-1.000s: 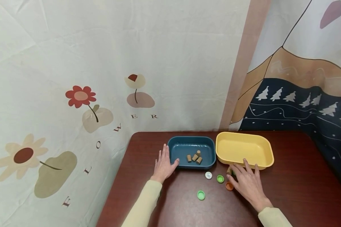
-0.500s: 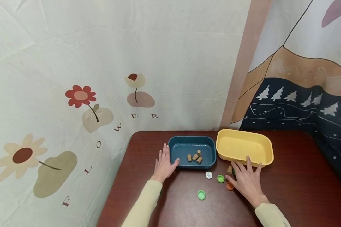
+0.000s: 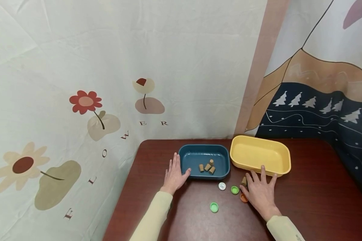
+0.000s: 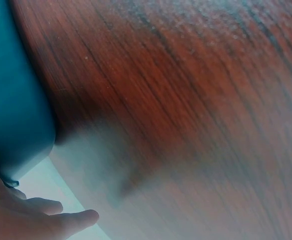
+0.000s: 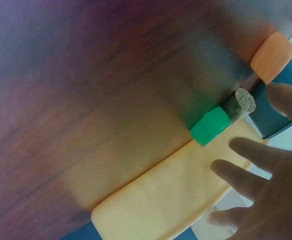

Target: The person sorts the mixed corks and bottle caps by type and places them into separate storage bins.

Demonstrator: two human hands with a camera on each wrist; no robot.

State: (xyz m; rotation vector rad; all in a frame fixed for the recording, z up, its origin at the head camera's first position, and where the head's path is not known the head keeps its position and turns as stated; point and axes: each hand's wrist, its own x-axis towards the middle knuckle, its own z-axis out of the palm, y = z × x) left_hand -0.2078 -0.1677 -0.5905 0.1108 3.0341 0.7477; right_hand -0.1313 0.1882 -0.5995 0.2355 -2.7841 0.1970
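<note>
Left hand (image 3: 174, 174) flat on the tabletop (image 3: 313, 197), fingers straight, thumb against the blue tray (image 3: 204, 161). Right hand (image 3: 260, 191) spread open, empty, beside the yellow tray (image 3: 260, 156); cork (image 3: 244, 181) and orange cap (image 3: 243, 198) at its fingertips.

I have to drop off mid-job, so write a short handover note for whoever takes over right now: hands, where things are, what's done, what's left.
Left hand: flat on the table, fingers straight, thumb against the blue tray.
Right hand: spread flat on the table in front of the yellow tray, holding nothing.
Done: three corks lie in the blue tray.
Left: the yellow tray holds nothing. Loose on the table: one cork and an orange cap by the right hand's fingers, a white cap, and two green caps. The right wrist view shows another green cap beside the loose cork.
</note>
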